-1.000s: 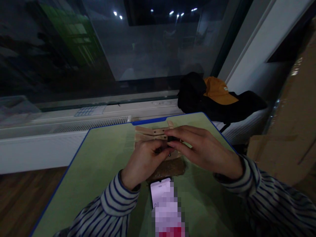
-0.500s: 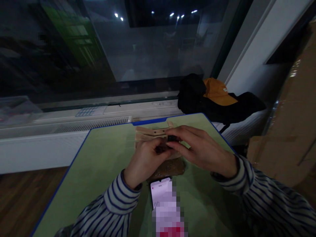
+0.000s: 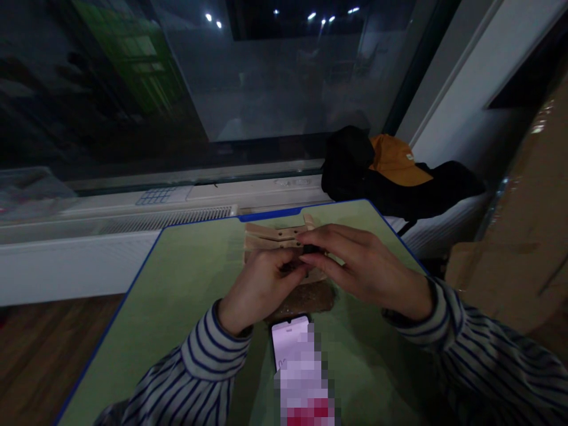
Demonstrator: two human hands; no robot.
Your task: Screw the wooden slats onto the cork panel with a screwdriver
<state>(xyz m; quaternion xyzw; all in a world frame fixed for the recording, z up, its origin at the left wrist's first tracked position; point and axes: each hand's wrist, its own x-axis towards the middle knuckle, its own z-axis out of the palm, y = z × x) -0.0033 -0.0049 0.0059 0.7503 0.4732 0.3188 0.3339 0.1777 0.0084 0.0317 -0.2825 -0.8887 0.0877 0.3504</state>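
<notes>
My right hand (image 3: pixel 366 260) reaches in from the right, thumb and fingers pinching a small black piece (image 3: pixel 313 249). Close against it, my left hand (image 3: pixel 262 285) is closed, thumb and forefinger together; whatever it grips is hidden by the fingers. Just behind both hands lie light wooden strips (image 3: pixel 266 233) with dark holes along them, partly covered by my fingers. A brown, shiny flat packet (image 3: pixel 313 297) lies under and in front of the hands. Nearer to me, a phone (image 3: pixel 290 340) with a lit screen rests on the table.
The green table top (image 3: pixel 190 284) has a blue rim. Behind it are a white radiator (image 3: pixel 195 220) and a window sill. A black bag (image 3: pixel 346 165) with an orange cap (image 3: pixel 394 160) sits on the sill at right. A large cardboard box (image 3: pixel 501 254) stands to the right.
The camera view has shifted slightly. Both hands stay together over the wooden strips in nearly the same pose, the black piece still in my right fingers.
</notes>
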